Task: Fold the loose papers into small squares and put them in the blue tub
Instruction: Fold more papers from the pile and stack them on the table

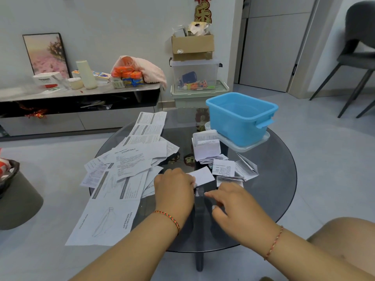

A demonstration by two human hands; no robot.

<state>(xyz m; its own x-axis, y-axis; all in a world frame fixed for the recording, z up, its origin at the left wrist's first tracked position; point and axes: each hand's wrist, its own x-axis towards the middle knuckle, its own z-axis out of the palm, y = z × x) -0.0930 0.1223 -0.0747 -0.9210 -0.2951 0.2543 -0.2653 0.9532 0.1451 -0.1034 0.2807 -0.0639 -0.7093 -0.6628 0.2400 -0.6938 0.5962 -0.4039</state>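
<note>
Quick count: one round dark glass bench (274,199), one light blue plastic tub (239,118) sitting on one clear plastic lid (253,144). Two bare hands in shot, left hand (173,184) and right hand (233,203), each wrist with one braided string bracelet, so two bracelets. Loose unfolded white printed sheets (125,165) in the messy pile: roughly eight, they overlap so can't be exact. Folded white paper pieces (223,167) near the tub: around six, one small white folded slip (203,176) among them.
</note>
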